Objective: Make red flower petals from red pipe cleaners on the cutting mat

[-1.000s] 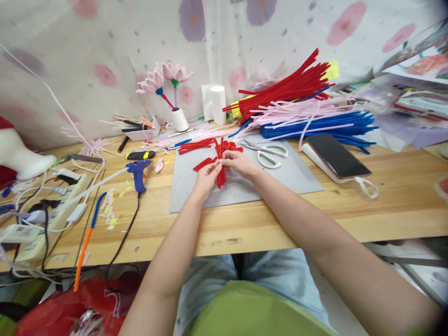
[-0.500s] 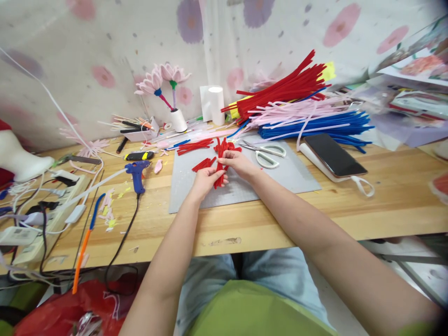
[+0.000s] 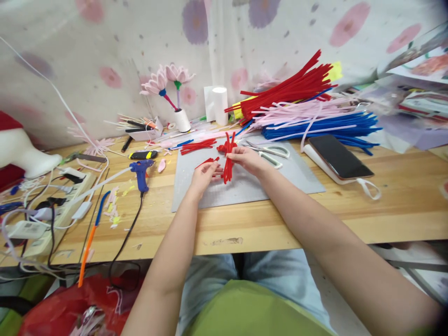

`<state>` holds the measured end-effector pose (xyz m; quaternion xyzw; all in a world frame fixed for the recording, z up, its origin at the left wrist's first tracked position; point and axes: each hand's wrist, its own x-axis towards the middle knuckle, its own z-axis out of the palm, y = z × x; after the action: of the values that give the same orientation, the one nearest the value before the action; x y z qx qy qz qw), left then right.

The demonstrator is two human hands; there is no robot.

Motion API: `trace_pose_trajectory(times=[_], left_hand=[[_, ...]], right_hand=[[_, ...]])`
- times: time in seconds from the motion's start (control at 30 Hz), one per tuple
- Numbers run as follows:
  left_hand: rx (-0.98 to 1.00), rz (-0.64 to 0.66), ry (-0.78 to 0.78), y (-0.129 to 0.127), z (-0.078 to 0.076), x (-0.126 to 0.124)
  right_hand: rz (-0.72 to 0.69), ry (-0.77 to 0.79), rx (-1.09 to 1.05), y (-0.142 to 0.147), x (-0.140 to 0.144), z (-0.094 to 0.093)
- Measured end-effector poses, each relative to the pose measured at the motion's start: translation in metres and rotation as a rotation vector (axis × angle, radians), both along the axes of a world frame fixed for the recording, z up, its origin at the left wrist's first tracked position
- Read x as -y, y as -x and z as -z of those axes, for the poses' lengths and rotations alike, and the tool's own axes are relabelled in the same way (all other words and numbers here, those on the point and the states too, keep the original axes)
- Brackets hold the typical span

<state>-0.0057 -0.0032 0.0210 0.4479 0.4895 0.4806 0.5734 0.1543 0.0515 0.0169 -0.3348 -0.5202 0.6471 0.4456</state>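
My right hand (image 3: 248,159) pinches a short bundle of red pipe cleaners (image 3: 228,172) near its middle, holding it upright over a grey cutting mat (image 3: 189,191). Just left of the bundle is my left hand (image 3: 203,178), open, its fingers stretched toward the bundle. Behind those fingers lies a small pile of red pipe cleaner pieces (image 3: 210,160), partly hidden. Further back on the mat is a row of cut red pieces (image 3: 199,146). Scissors with pale handles (image 3: 278,151) lie behind my right hand, partly covered by it.
A blue glue gun (image 3: 141,173) and a box cutter (image 3: 143,155) lie left of the mat. Long red (image 3: 287,93), pink (image 3: 301,112) and blue pipe cleaners (image 3: 315,127) are heaped at the back right. A phone (image 3: 341,156) rests at right; a power strip (image 3: 73,196) stands left.
My left hand has let go of the red bundle and moved slightly left, its fingers opening. My right hand keeps hold of the bundle. The view has shifted slightly.
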Motion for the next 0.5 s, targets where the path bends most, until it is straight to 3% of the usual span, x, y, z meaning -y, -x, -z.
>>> trace_pose_trajectory(times=[0.2, 0.37, 0.5], left_hand=[[0.181, 0.023, 0.023, -0.010, 0.010, -0.002], [0.243, 0.020, 0.111, -0.006, 0.007, 0.000], [0.270, 0.049, 0.176, -0.006, 0.000, 0.002]], right_hand=[[-0.160, 0.004, 0.005, 0.018, 0.009, 0.005], [-0.021, -0.038, -0.019, 0.015, 0.007, 0.003], [-0.028, -0.083, -0.005, 0.016, 0.007, 0.002]])
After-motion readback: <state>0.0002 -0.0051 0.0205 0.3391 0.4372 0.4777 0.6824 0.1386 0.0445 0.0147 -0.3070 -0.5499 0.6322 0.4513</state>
